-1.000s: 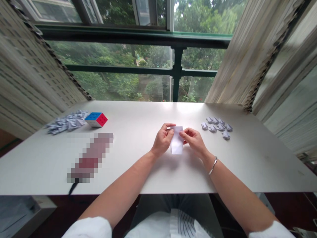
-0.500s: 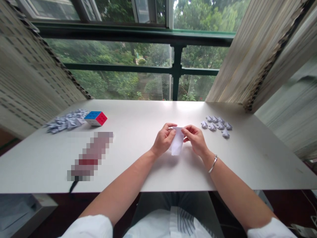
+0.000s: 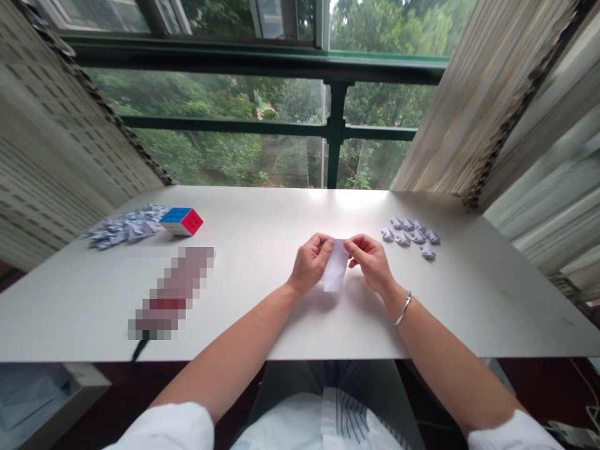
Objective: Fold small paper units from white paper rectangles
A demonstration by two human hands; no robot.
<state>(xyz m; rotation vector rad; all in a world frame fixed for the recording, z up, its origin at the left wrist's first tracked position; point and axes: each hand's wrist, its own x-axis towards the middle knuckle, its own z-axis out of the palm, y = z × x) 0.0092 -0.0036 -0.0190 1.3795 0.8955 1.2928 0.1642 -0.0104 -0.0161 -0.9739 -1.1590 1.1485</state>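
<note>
A small white sheet of paper point(image 3: 334, 269) hangs between my two hands, a little above the table. My left hand point(image 3: 311, 261) pinches its upper left corner between thumb and fingers. At the upper right corner, my right hand point(image 3: 369, 257) pinches it the same way, a silver bangle on that wrist. The lower part of the paper hangs free and points toward me. Folded white paper pieces point(image 3: 412, 234) lie in a loose group to the right of my right hand.
The white table point(image 3: 244, 231) runs to the window. On its left lie a heap of folded paper pieces point(image 3: 126, 226), a puzzle cube point(image 3: 182, 221) and a long pixelated object point(image 3: 171, 294) with a black strap. Curtains point(image 3: 435, 100) hang at both sides.
My left fingers have curled in closer at the paper's top edge. Both hands still pinch the paper in nearly the same spot; the view has shifted very slightly.
</note>
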